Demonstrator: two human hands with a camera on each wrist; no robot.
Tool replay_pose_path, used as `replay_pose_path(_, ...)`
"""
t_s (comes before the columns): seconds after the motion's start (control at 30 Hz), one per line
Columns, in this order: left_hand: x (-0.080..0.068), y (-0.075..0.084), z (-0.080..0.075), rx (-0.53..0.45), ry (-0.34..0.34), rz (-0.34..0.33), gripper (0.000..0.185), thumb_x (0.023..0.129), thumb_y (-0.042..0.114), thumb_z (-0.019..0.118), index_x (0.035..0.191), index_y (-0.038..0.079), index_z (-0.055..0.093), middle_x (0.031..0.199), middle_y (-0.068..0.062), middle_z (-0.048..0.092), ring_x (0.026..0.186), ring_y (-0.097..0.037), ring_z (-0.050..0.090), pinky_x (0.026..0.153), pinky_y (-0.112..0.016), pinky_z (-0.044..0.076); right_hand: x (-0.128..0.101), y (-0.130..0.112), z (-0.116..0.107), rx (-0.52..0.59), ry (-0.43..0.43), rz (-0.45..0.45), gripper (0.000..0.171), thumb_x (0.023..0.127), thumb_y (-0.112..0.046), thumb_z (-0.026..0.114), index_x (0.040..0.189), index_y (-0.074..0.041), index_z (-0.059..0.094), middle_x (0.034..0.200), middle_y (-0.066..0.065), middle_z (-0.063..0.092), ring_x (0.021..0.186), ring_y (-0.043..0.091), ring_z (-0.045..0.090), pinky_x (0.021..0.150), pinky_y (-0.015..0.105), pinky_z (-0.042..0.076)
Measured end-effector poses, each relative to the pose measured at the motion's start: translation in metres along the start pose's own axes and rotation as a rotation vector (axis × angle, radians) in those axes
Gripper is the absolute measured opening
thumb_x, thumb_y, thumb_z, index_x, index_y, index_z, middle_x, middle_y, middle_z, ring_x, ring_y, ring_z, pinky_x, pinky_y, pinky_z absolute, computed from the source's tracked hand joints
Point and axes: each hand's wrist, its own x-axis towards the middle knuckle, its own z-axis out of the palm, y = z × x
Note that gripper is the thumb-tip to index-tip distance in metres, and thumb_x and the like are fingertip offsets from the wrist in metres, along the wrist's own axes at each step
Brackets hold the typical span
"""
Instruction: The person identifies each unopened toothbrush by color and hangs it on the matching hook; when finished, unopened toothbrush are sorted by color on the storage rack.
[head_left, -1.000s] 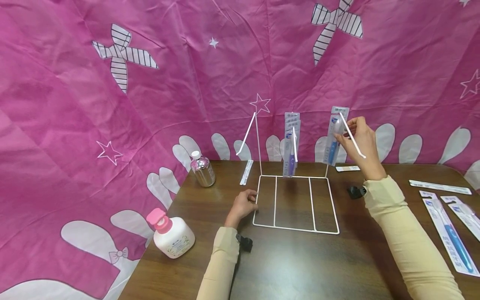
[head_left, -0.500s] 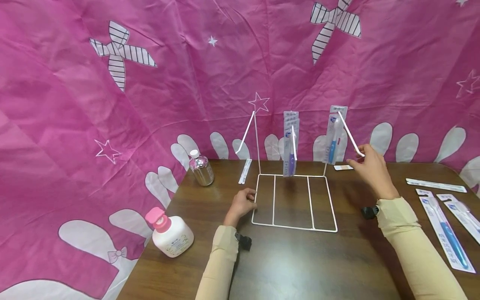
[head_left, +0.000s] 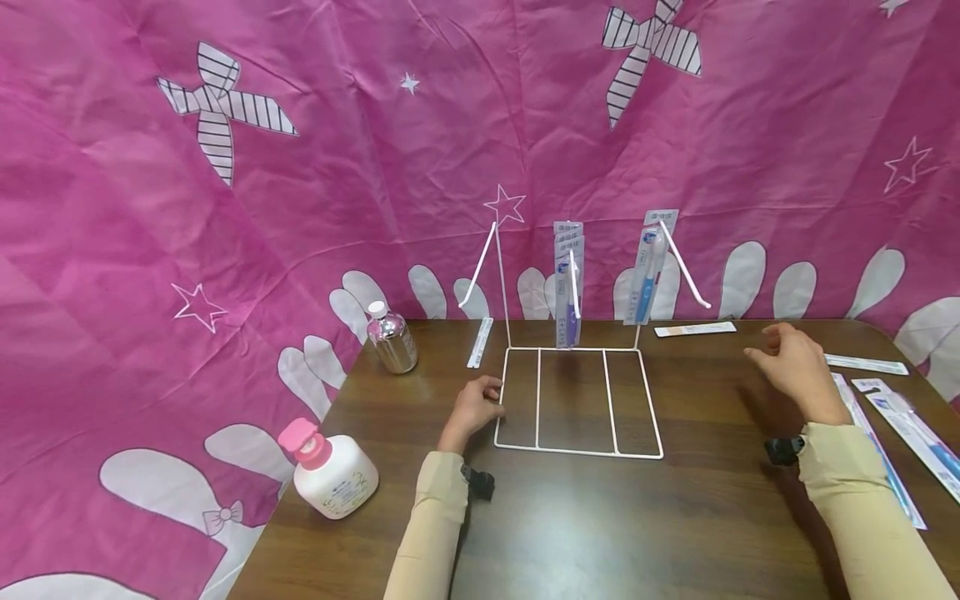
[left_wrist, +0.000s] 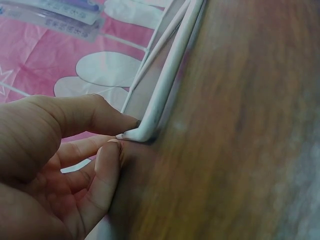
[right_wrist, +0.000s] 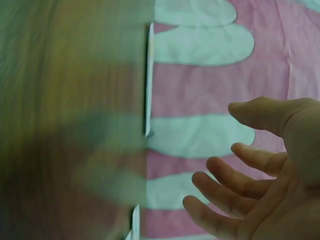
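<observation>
A white wire rack (head_left: 577, 452) stands on the table with three hooks angled forward. My left hand (head_left: 474, 406) holds the left side of its base; in the left wrist view the thumb and fingers pinch the white rod (left_wrist: 165, 85) at its corner. Several packaged toothbrushes (head_left: 564, 292) hang on the middle hook. One blue packaged toothbrush (head_left: 647, 275) hangs from the right hook, and the left hook (head_left: 477, 267) is bare. My right hand (head_left: 798, 367) is over the right side of the table, fingers loosely spread and holding nothing, as the right wrist view also shows.
At right lie packaged toothbrushes (head_left: 911, 425) and a narrow white pack (head_left: 866, 364). Similar packs lie behind the rack (head_left: 695, 329) and left of it (head_left: 480, 342). A silver bottle (head_left: 393, 342) and a pink-topped pump bottle (head_left: 336, 479) stand at left. Pink cloth hangs behind.
My right hand has let go of the blue packaged toothbrush on the right hook and moved right and down toward the packages. My left hand stays at the rack. The head view has turned slightly right.
</observation>
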Motion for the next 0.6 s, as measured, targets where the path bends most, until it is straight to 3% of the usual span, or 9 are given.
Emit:
replay_pose_path(0.2, 0.001, -0.003, 0.001, 0.004, 0.003, -0.006, 0.047, 0.071, -0.006, 0.076, 0.117, -0.004, 0.067, 0.088, -0.008, 0.065, 0.08, -0.019, 0.057, 0.074, -0.032, 0.048, -0.011, 0.025, -0.01, -0.097, -0.055, 0.051, 0.05, 0.094, -0.018, 0.064, 0.118, 0.022, 0.046, 0.11, 0.047, 0.052, 0.1, 0.062, 0.049, 0.084, 0.068, 0.04)
replay_pose_path(0.37, 0.0, -0.005, 0.001, 0.002, 0.002, -0.015, 0.046, 0.072, -0.005, 0.078, 0.117, -0.004, 0.067, 0.089, -0.009, 0.065, 0.08, -0.02, 0.058, 0.074, -0.033, 0.05, -0.021, 0.047, -0.014, -0.175, -0.064, 0.083, 0.048, 0.09, -0.019, 0.065, 0.103, 0.025, 0.05, 0.099, 0.048, 0.053, 0.095, 0.066, 0.046, 0.082, 0.068, 0.036)
replay_pose_path(0.6, -0.003, -0.007, 0.004, 0.002, -0.008, -0.024, 0.045, 0.074, -0.006, 0.078, 0.117, -0.004, 0.066, 0.089, -0.009, 0.064, 0.081, -0.02, 0.058, 0.074, -0.034, 0.05, -0.042, 0.064, -0.025, -0.188, -0.083, 0.211, 0.049, 0.088, -0.021, 0.065, 0.098, 0.024, 0.05, 0.1, 0.052, 0.042, 0.094, 0.071, 0.037, 0.075, 0.069, 0.03)
